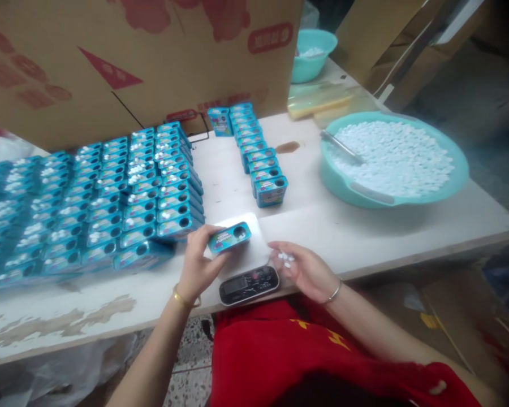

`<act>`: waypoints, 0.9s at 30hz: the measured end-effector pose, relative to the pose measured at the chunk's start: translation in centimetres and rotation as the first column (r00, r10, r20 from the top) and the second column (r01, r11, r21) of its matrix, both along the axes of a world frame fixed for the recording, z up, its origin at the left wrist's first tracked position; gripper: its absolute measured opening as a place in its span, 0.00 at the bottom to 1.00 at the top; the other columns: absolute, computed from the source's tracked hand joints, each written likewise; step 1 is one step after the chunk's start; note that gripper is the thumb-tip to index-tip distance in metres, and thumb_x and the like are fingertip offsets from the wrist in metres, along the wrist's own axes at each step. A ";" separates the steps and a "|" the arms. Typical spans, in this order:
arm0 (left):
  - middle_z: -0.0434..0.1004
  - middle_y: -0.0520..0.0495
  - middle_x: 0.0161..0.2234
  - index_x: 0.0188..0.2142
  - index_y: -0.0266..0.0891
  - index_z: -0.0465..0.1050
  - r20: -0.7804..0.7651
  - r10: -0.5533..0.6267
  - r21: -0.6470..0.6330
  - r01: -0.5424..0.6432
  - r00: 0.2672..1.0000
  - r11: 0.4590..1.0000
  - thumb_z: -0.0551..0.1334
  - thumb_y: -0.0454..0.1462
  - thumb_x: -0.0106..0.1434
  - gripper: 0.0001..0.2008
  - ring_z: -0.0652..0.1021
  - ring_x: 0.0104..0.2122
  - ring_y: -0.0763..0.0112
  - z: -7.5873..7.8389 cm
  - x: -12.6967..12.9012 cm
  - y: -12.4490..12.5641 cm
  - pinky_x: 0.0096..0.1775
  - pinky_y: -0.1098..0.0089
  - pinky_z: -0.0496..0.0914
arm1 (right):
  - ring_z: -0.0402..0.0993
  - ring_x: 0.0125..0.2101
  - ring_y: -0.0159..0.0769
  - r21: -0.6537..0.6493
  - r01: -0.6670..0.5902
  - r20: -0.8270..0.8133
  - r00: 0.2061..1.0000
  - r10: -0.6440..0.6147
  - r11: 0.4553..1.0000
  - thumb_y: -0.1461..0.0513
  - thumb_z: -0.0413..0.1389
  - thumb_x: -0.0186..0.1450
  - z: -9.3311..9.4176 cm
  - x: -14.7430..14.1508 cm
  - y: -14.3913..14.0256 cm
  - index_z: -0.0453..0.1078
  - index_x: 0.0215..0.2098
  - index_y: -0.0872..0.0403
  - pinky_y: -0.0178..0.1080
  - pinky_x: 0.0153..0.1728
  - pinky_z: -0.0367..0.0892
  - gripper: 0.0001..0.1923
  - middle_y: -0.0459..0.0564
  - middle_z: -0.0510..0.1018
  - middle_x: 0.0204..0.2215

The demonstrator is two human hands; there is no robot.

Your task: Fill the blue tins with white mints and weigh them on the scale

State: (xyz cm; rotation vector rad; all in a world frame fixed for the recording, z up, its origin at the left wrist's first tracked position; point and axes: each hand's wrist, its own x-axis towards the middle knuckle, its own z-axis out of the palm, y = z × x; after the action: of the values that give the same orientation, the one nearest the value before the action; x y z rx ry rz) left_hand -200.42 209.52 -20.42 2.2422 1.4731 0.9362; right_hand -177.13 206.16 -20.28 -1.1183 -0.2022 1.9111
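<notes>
- The white table runs across the room, with a big cardboard box standing along its far edge.
- On its left side lies a wide block of blue tins, packed in tight rows and touching one another; a shorter single row of tins stands apart, nearer the middle.
- To the right sits a large teal basin full of small white tablets, a metal scoop resting in it. A smaller teal bowl stands further back.
- At the near edge, right before the person, is a small scale with a pale weighing plate.
- The left hand has its fingers closed round one blue tin, held just above the scale's plate, its round opening facing up and to the right.
- The right hand lies palm up beside the scale, fingers loosely cupped round a few loose tablets.
- I'd judge the filling step is in hand: tablets counted into the palm, tin ready.
- The next move seems to call for bringing palm and opening together and tipping carefully, since the hole is small and tablets could scatter.
</notes>
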 end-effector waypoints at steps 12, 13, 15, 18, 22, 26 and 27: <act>0.74 0.46 0.42 0.49 0.41 0.67 0.179 0.062 0.096 -0.080 0.982 0.992 0.62 0.39 0.61 0.16 0.74 0.41 0.67 2.3 -2.2 -0.6 0.45 0.62 0.69 | 0.69 0.25 0.27 -0.081 0.064 0.072 0.996 -0.058 0.995 0.66 0.54 0.61 -2.0 3.3 -1.4 0.74 0.36 0.60 0.26 0.23 0.67 0.08 0.52 0.76 0.30; 0.74 0.46 0.42 0.48 0.41 0.68 0.166 0.071 0.102 -0.089 0.984 0.991 0.62 0.39 0.61 0.16 0.74 0.41 0.67 2.3 -2.4 -0.6 0.44 0.63 0.70 | 0.69 0.25 0.27 -0.079 0.065 0.074 0.995 -0.060 0.995 0.66 0.54 0.62 -2.1 3.4 -1.5 0.74 0.37 0.59 0.27 0.23 0.68 0.08 0.52 0.76 0.30; 0.74 0.46 0.42 0.48 0.41 0.68 0.140 0.089 0.103 -0.104 0.986 0.989 0.61 0.40 0.62 0.15 0.74 0.40 0.68 2.4 -2.7 -0.7 0.43 0.64 0.70 | 0.69 0.25 0.27 -0.068 0.069 0.090 0.994 -0.063 0.995 0.66 0.55 0.62 -2.2 3.7 -1.7 0.74 0.37 0.59 0.27 0.23 0.68 0.08 0.52 0.76 0.30; 0.73 0.46 0.41 0.47 0.40 0.68 0.127 0.106 0.088 -0.118 0.986 0.989 0.61 0.41 0.62 0.14 0.74 0.40 0.68 2.2 -2.9 -0.8 0.42 0.64 0.71 | 0.69 0.24 0.26 -0.054 0.067 0.112 0.992 -0.061 0.996 0.65 0.58 0.61 -2.5 3.8 -1.8 0.73 0.36 0.58 0.26 0.21 0.66 0.06 0.51 0.76 0.29; 0.73 0.46 0.42 0.47 0.40 0.68 0.129 0.099 0.072 -0.109 0.987 0.991 0.61 0.41 0.62 0.15 0.73 0.40 0.68 2.0 -2.7 -0.9 0.43 0.64 0.71 | 0.67 0.22 0.25 -0.042 0.044 0.119 0.992 -0.039 0.998 0.61 0.61 0.59 -2.5 3.5 -2.0 0.73 0.34 0.58 0.26 0.18 0.62 0.08 0.48 0.74 0.26; 0.73 0.46 0.41 0.46 0.39 0.68 0.126 0.057 0.082 -0.068 0.990 0.994 0.62 0.40 0.61 0.15 0.73 0.40 0.68 2.1 -2.4 -0.8 0.42 0.65 0.70 | 0.64 0.21 0.24 -0.029 0.011 0.121 0.993 -0.007 1.000 0.58 0.63 0.58 -2.2 3.0 -2.0 0.73 0.34 0.58 0.26 0.16 0.58 0.11 0.46 0.72 0.24; 0.73 0.45 0.42 0.47 0.39 0.68 0.119 0.048 0.078 -0.058 0.992 0.995 0.62 0.40 0.61 0.15 0.73 0.40 0.68 2.1 -2.3 -0.7 0.41 0.66 0.70 | 0.64 0.20 0.24 -0.028 0.003 0.121 0.993 0.000 1.000 0.57 0.63 0.58 -2.2 2.9 -2.1 0.73 0.33 0.58 0.26 0.16 0.57 0.12 0.46 0.72 0.24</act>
State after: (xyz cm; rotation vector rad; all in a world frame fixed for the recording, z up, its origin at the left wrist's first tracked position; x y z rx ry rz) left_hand -202.74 208.80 -18.36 2.1722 1.4739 1.1428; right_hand -174.21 204.10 -22.43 -1.2540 -0.2417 1.8515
